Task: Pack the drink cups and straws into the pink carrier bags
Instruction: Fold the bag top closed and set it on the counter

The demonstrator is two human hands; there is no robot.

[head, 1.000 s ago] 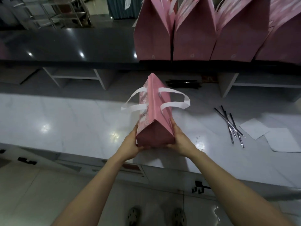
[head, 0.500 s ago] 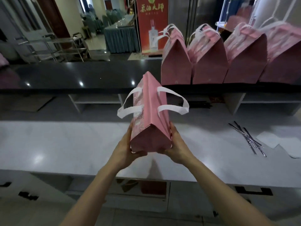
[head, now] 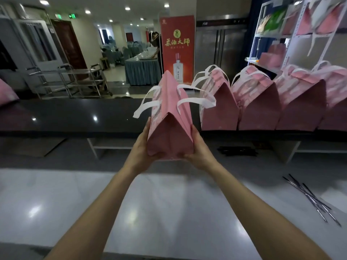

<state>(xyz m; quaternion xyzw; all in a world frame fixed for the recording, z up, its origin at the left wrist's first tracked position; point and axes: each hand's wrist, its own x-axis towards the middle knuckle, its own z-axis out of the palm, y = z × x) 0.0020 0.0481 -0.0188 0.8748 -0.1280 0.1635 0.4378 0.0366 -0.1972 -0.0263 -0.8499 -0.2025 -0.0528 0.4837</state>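
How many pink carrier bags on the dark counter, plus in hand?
5: one held bag between both hands; four standing on the dark counter at right. More may sit off-frame.

Your white worktop [head: 75,194]: wrapped straws [head: 313,199] lie loose at right | dark raised worktop [head: 65,111]: closed pink carrier bags [head: 261,107] stand side by side

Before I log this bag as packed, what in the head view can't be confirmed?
- Contents of the held bag: closed pink walls hide any cups or straws.
- Row of bags on the dark counter: the right edge cuts it off.
- Straws on the white counter: blurred, number unclear.
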